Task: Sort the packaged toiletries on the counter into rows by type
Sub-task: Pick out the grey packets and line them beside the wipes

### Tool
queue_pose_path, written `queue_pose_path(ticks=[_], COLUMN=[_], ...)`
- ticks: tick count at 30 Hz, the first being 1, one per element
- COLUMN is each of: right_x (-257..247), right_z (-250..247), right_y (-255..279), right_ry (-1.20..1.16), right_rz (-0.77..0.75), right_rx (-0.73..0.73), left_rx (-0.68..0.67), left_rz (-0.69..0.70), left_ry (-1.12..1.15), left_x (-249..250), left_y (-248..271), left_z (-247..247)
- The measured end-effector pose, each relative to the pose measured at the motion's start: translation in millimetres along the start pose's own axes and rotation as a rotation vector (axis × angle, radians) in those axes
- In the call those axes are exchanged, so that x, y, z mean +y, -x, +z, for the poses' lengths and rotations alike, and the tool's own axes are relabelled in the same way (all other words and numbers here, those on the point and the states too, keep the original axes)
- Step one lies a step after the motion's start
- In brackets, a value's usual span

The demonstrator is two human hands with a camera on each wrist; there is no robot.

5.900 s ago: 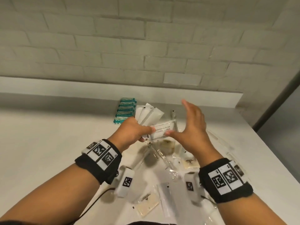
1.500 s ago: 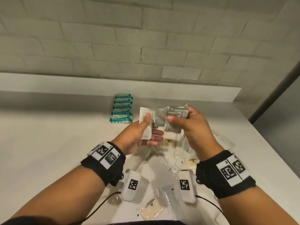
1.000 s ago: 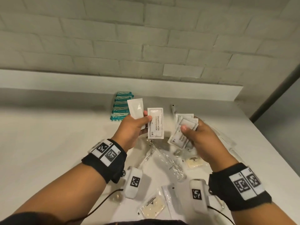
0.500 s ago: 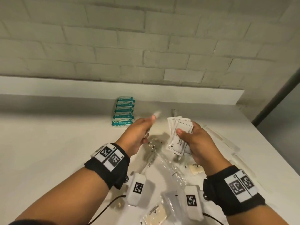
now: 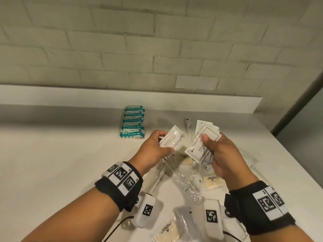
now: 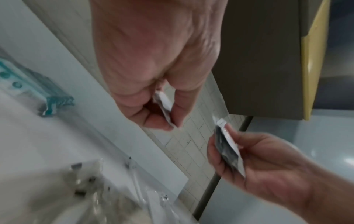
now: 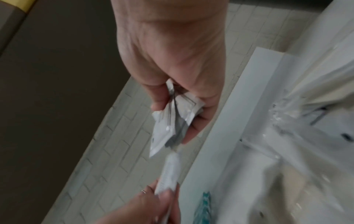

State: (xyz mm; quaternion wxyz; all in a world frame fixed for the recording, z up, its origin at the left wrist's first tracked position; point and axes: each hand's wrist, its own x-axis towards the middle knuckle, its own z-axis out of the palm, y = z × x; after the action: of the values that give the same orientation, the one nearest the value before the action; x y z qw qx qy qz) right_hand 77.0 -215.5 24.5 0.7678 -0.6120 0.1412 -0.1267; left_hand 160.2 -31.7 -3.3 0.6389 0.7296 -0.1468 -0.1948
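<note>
My left hand pinches a single white shampoo sachet between thumb and fingers above the counter; the left wrist view shows that sachet edge-on. My right hand grips a fanned stack of white shampoo sachets, thumb pressed on top; the same stack shows in the right wrist view. A row of teal-and-white soap packets lies at the back of the counter, left of both hands.
Under and between my wrists lies a loose pile of clear-wrapped items and cream soap bars in clear packs. More clear packets lie to the right. A raised ledge and brick wall back the counter.
My left hand has turned its sachet flat-side up, so the print faces me. The right hand keeps the stack, now lifted a little and fanned wider.
</note>
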Motion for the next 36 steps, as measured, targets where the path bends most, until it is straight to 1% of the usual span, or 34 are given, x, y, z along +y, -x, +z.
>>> queue_pose_path(ticks=[1, 2, 3, 4, 5, 6, 7, 8, 10, 11, 12, 13, 16, 19, 21, 23, 25, 27, 29, 31, 32, 34, 36], right_x=[-6.2, -14.9, -23.3, -30.8, -35.0, -37.4, -36.9, -35.6, -26.1, -19.1, -13.3, -8.8, 4.5, 9.1, 7.1, 5.4, 5.4, 7.8, 9.5, 8.4, 8.7, 8.3, 11.0], right_z=[1.7, 4.2, 7.3, 11.2, 14.4, 17.8, 20.1, 22.3, 23.7, 23.3, 23.5, 25.6, 33.5, 37.9, 37.8, 38.3, 41.1, 46.0, 48.2, 47.1, 44.9, 41.0, 39.9], right_y=[2.9, 5.9, 9.0, 10.3, 9.3, 8.6, 7.0, 7.2, 8.1, 7.6, 7.0, 7.0, 2.5, -1.2, -3.2, -4.6, -5.6, -5.4, -4.4, -2.4, -2.7, -3.0, -3.4], right_ry=[0.07, 0.232, 0.448, 0.679, 0.872, 0.962, 0.962, 0.885, 0.574, 0.433, 0.325, 0.262, 0.181, 0.158, 0.151, 0.138, 0.213, 0.324, 0.475, 0.659, 0.691, 0.66, 0.591], right_rz=[-0.04, -0.099, -0.155, -0.178, -0.17, -0.137, -0.103, -0.08, -0.025, -0.004, 0.012, 0.017, 0.04, 0.055, 0.075, 0.106, 0.09, 0.067, 0.089, 0.15, 0.18, 0.208, 0.165], right_rx=[-0.052, -0.133, -0.233, -0.325, -0.394, -0.449, -0.474, -0.475, -0.44, -0.412, -0.376, -0.348, -0.277, -0.235, -0.259, -0.28, -0.27, -0.217, -0.176, -0.166, -0.162, -0.144, -0.13], left_rx=[-0.041, -0.111, -0.191, -0.257, -0.297, -0.305, -0.281, -0.233, -0.101, -0.053, -0.036, -0.055, -0.211, -0.199, -0.203, -0.239, -0.242, -0.24, -0.227, -0.204, -0.202, -0.196, -0.182], left_rz=[0.007, 0.016, 0.034, 0.06, 0.085, 0.103, 0.113, 0.125, 0.126, 0.106, 0.075, 0.039, -0.007, -0.055, -0.064, -0.082, -0.126, -0.137, -0.135, -0.127, -0.126, -0.12, -0.117], left_ry=[-0.106, -0.239, -0.357, -0.426, -0.428, -0.369, -0.262, -0.121, 0.233, 0.389, 0.496, 0.548, 0.55, 0.579, 0.581, 0.606, 0.673, 0.738, 0.738, 0.696, 0.675, 0.647, 0.632], left_x=[1.7, 4.7, 8.0, 12.5, 17.2, 23.0, 28.0, 32.3, 36.5, 37.4, 37.0, 34.1, 22.8, 17.1, 16.3, 17.8, 19.6, 21.5, 19.1, 17.0, 13.7, 6.8, 4.0], left_y=[0.7, 1.6, 2.0, 1.9, 1.6, 1.5, 0.8, 0.0, -2.5, -2.6, -1.9, -0.6, 7.7, 9.3, 7.1, 6.2, 4.9, 2.4, -0.9, 0.2, 0.3, 2.2, 4.2], left_z=[-2.4, -5.7, -8.4, -11.0, -12.3, -12.7, -12.5, -12.3, -12.6, -11.8, -9.4, -5.7, 11.9, 21.3, 22.3, 23.9, 28.0, 32.2, 34.1, 35.3, 35.3, 35.2, 34.2])
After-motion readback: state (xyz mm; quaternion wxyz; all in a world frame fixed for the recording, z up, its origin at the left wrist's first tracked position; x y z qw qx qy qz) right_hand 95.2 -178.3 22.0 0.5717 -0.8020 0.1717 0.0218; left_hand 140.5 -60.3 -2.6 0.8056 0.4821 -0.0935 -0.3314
